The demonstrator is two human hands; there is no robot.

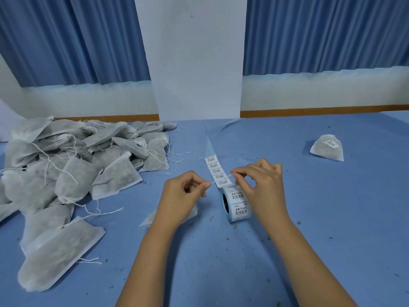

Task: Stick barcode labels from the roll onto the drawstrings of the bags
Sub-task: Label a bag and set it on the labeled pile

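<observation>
The left hand [183,191] and right hand [261,180] each pinch the thin white drawstring [221,178], stretching it taut across the unrolled strip of barcode labels [215,168], likely to catch one. Its pale mesh bag [147,219] lies under the left wrist. The white label roll [238,203] stands beside the right hand. The heap of unlabelled grey bags [77,169] crowds the left, and the one labelled bag [327,148] lies well apart on the right.

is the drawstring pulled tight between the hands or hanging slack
Tight: the drawstring runs straight from the left hand to the right hand, both pinching it, over the label strip.
</observation>
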